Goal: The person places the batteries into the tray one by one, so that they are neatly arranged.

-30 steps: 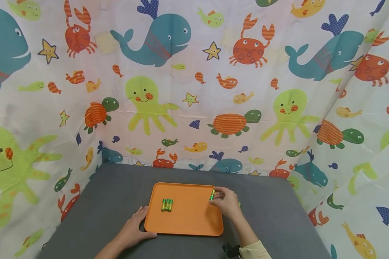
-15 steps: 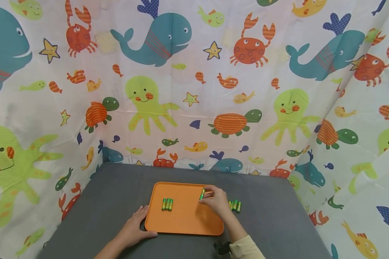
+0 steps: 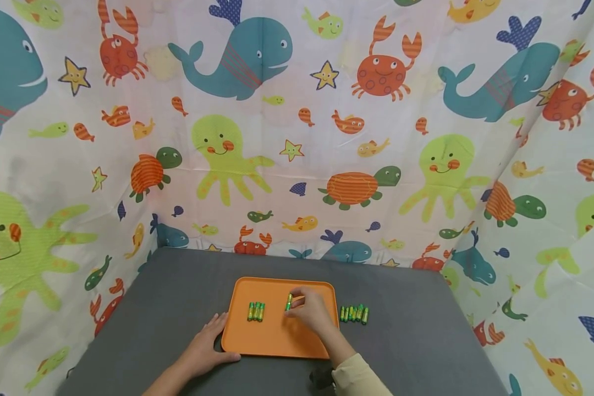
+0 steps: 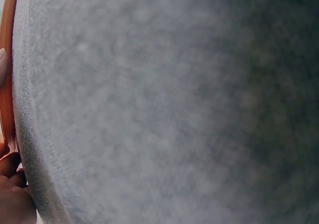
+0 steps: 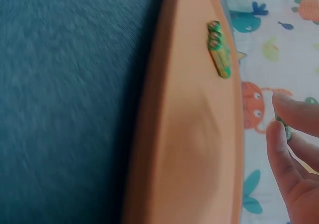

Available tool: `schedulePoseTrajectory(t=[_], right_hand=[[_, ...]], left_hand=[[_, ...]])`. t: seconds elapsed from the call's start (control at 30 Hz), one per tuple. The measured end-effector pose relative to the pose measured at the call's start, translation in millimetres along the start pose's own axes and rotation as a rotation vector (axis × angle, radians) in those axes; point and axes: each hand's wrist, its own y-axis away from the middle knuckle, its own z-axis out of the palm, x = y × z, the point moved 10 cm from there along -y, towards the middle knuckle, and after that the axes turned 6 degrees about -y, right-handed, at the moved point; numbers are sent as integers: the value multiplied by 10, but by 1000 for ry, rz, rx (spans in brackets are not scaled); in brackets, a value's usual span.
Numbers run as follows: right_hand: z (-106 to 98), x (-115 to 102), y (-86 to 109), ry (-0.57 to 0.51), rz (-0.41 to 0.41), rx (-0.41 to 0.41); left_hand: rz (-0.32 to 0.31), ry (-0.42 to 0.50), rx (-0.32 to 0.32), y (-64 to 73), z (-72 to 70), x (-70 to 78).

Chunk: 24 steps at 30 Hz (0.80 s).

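Pinched between the fingertips and thumb of my right hand (image 3: 312, 313), a green-and-yellow battery (image 3: 289, 302) hangs above the orange tray (image 3: 264, 342). The right wrist view shows only a bit of this battery (image 5: 288, 130); the fingers cover the rest. On the left part of the tray, three matching batteries (image 3: 256, 312) lie side by side. My left hand (image 3: 205, 347) rests at the tray's near left corner, its extended fingers along the left side and its thumb by the front edge. The left wrist view catches only parts of that hand (image 4: 15, 199) beside the tray's rim (image 4: 6, 99).
Just right of the tray, several more batteries (image 3: 354, 314) lie in a row on the grey table (image 3: 406, 341). A white curtain (image 3: 277, 181) printed with sea animals stands behind the table and on both sides.
My right hand has carried the battery leftward over the tray, towards the three batteries. The row right of the tray has come into view from behind the hand. My left hand has stayed put.
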Motion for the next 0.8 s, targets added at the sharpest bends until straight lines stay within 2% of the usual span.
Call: schedulePoseTrajectory(t=[0.27, 0.47, 0.8], right_hand=[[259, 32, -72, -24, 1, -31], [407, 87, -156, -26, 8, -27], [590, 120, -212, 64, -48, -20]], left_hand=[[16, 7, 14, 8, -25, 22], [6, -1, 17, 6, -35, 26], [-14, -10, 2, 7, -18, 15]])
